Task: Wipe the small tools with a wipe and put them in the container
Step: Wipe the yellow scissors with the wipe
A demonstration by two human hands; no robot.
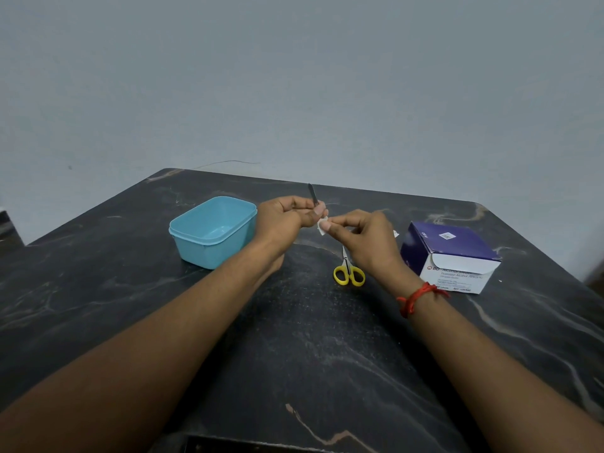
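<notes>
My left hand [287, 215] grips a thin dark metal tool [312, 193] whose tip points up and away; its lower part is hidden in my fingers. My right hand [358, 233] pinches a small white wipe [323, 225] between thumb and forefinger, right beside the left hand's fingertips. A light blue plastic container [212, 231] stands open to the left of my left hand, with nothing visible inside. Small scissors with yellow handles [348, 271] lie on the table below my right hand, blades partly hidden by it.
A purple and white box of alcohol swabs [452, 256] sits at the right, flap open. Everything rests on a dark marbled table [294, 338], its far edge near a grey wall. A small white scrap [396, 233] lies beside the box.
</notes>
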